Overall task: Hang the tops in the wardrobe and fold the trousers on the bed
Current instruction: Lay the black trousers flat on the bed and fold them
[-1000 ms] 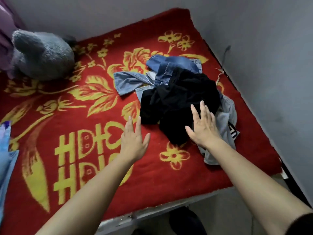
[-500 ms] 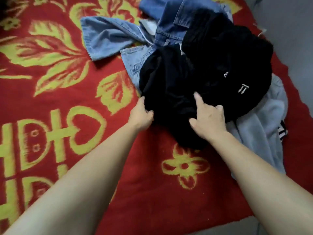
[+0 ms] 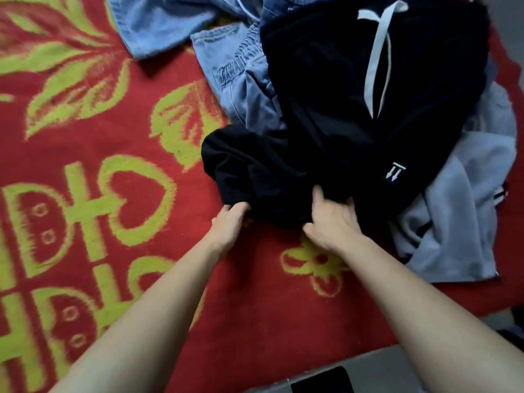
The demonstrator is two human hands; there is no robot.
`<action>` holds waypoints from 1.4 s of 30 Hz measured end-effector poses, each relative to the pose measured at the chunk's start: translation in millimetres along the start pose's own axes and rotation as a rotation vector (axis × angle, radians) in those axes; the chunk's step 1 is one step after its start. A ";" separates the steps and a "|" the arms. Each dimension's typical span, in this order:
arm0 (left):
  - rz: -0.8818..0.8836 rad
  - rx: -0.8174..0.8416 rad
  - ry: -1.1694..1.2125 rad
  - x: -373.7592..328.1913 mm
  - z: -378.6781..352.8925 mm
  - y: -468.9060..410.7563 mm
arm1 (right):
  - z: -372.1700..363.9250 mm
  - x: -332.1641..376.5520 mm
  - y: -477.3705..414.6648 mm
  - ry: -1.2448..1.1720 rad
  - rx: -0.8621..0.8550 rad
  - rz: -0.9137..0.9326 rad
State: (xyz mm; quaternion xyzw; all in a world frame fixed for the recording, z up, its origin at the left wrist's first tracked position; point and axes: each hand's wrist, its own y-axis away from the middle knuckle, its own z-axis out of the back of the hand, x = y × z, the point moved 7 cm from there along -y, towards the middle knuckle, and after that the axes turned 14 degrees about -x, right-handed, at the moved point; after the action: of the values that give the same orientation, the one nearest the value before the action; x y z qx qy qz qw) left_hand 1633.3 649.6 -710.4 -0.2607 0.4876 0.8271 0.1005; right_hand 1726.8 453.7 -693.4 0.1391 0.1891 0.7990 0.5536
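Note:
A heap of clothes lies on the bed's red blanket (image 3: 255, 293) with yellow flowers. On top is a black garment (image 3: 326, 123) with a white drawstring (image 3: 378, 61) and a small white logo. My left hand (image 3: 231, 222) grips its near left edge. My right hand (image 3: 330, 219) grips the same near edge a little to the right, fingers dug into the cloth. Blue denim pieces (image 3: 235, 80) lie under it at the back left. A light grey garment (image 3: 459, 211) spreads out at the right.
The bed's near edge (image 3: 354, 361) runs along the bottom right, with a dark object below it. A grey wall (image 3: 510, 29) borders the bed at the upper right. Open blanket stretches to the left of the pile.
The view has closed in on the pile. Both hands went from open above the bed to clenched on the black garment's near edge, and the drawstring now shows.

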 end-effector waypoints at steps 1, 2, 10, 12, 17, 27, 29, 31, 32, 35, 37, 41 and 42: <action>-0.004 0.028 0.029 -2.0 -0.3 -0.2 | 2.7 3.9 4.2 0.021 -0.041 0.034; -0.012 0.054 0.066 -5.2 -1.2 -1.3 | 4.5 7.9 10.5 0.027 -0.062 0.088; 0.073 -0.203 0.217 -12.3 34.3 -9.2 | 39.0 31.6 74.3 -0.199 0.141 0.404; 0.027 -0.382 0.093 -26.1 54.6 -4.6 | 80.4 25.7 60.8 -0.342 -0.148 0.335; -0.407 -0.536 -0.207 -115.0 70.6 15.0 | 187.6 -38.1 -3.9 -0.309 -0.921 0.018; -0.829 -0.286 -0.212 -251.5 -24.9 36.2 | 163.5 -112.9 -56.3 0.023 -0.485 -0.075; -0.945 -0.329 -0.519 -262.3 -43.1 29.3 | 142.4 -105.4 -41.0 0.076 -0.454 0.022; -0.941 -0.326 -0.701 -254.3 -55.0 20.8 | 129.6 -100.0 -28.2 0.016 -0.434 0.083; -0.928 -0.327 -0.737 -244.7 -57.0 19.8 | 128.0 -98.5 -23.1 -0.071 -0.445 0.090; -0.884 -0.357 -0.797 -188.5 -54.6 24.1 | 127.5 -104.8 -15.2 -0.365 -0.494 -0.027; -0.800 -0.343 -0.858 -131.1 -46.1 29.8 | 112.4 -103.4 -12.5 -0.446 -0.354 -0.117; -0.680 -0.396 -0.833 -45.4 -13.9 51.3 | 68.6 -76.2 11.7 -0.409 -0.141 -0.054; -0.709 -0.427 -0.797 -35.0 -7.3 61.5 | 57.5 -71.6 19.8 -0.394 -0.164 -0.051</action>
State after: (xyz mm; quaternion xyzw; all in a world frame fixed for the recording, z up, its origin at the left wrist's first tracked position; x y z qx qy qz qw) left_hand 1639.4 615.4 -648.3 -0.0906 0.1172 0.8574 0.4929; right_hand 1760.1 388.9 -634.1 0.2423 0.0149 0.7549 0.6092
